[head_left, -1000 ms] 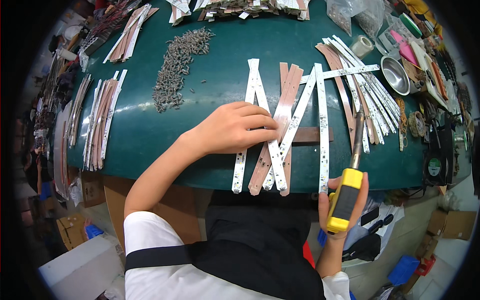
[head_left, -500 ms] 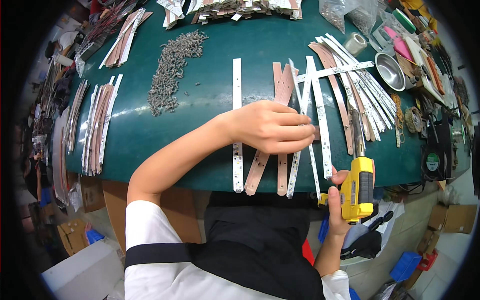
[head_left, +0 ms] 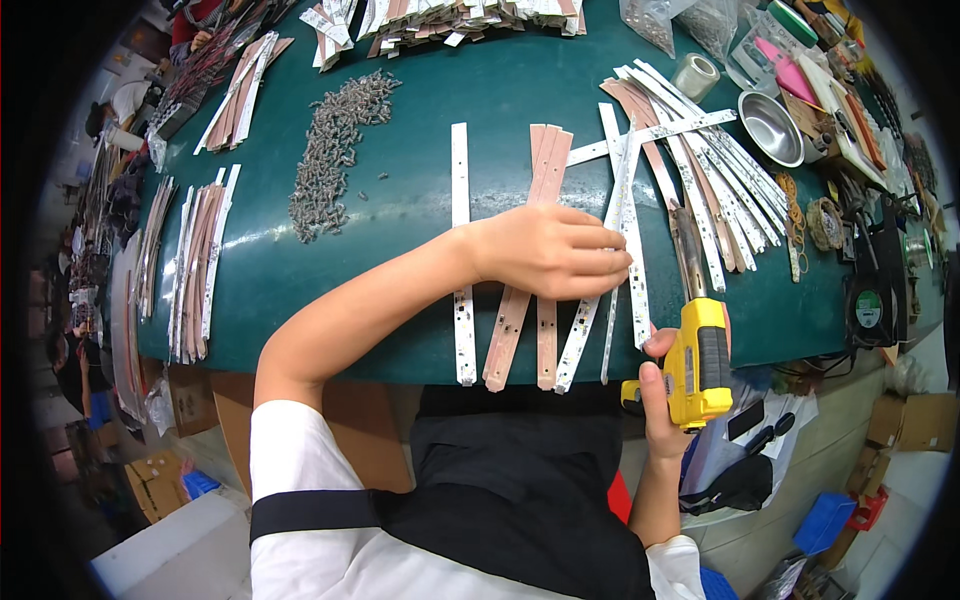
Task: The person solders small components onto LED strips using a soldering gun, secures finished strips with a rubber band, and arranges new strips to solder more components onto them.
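My left hand (head_left: 560,252) reaches across the table, its fingers closed around a narrow white LED strip board (head_left: 609,335) turned nearly edge-on. Beneath that hand lie several other strips, among them a pinkish-brown strip (head_left: 508,335) and a white LED strip (head_left: 573,345). Another white strip (head_left: 637,290) lies just right of the held one, its near end by my right thumb. My right hand (head_left: 660,400) grips a yellow soldering gun (head_left: 700,365) with a black grip panel, its metal barrel pointing away from me. Farther left, a separate white strip (head_left: 461,340) lies partly under my left forearm.
A fanned pile of strips (head_left: 720,180) lies at right, near a metal bowl (head_left: 770,128) and a tape roll (head_left: 695,76). Small grey parts (head_left: 340,140) are heaped left of centre. More strip bundles (head_left: 200,265) lie at left, with a large stack (head_left: 470,20) at the back.
The held strip's far end has swung right and its near end left. The soldering gun has shifted slightly left and away from me. The whole view has shifted a little.
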Tool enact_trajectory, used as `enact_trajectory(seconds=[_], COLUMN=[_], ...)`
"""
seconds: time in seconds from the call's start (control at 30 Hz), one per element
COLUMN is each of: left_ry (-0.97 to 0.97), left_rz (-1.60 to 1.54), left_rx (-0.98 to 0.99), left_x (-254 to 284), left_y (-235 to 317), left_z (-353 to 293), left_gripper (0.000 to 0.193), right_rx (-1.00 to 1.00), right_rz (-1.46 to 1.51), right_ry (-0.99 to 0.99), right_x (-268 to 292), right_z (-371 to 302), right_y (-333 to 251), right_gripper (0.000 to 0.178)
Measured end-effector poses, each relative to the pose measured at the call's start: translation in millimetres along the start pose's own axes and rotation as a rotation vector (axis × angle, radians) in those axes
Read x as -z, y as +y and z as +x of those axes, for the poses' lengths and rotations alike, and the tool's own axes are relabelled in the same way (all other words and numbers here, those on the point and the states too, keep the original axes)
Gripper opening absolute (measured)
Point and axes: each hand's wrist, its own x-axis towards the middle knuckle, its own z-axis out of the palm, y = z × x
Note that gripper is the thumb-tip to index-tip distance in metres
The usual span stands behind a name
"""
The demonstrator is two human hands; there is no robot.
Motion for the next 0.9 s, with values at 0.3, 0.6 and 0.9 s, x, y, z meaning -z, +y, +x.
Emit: enact_trajectory(seconds=[0.3,0.6,0.9], left_ry=[-0.147,-0.235,-0.207], left_rz=[-0.262,-0.126,-0.119], left_rx=[0.471,0.758,0.802], left_x=[4.9,14.1,17.9], left_y=[9.7,35.8,29.3], left_z=[-1.9,2.6,-3.5], left_gripper=[0.031,0.04,0.032], right_rx=[0.009,-0.008,-0.038], right_rz=[-0.06,-0.034,-0.078], right_ry=[-0.01,-0.004,-0.02], right_x=[1.9,-5.9,-3.4], right_z=[0.9,0.6,-4.5], right_y=[-3.5,-4.2,-1.4], right_gripper=[0.079,0.079,0.079])
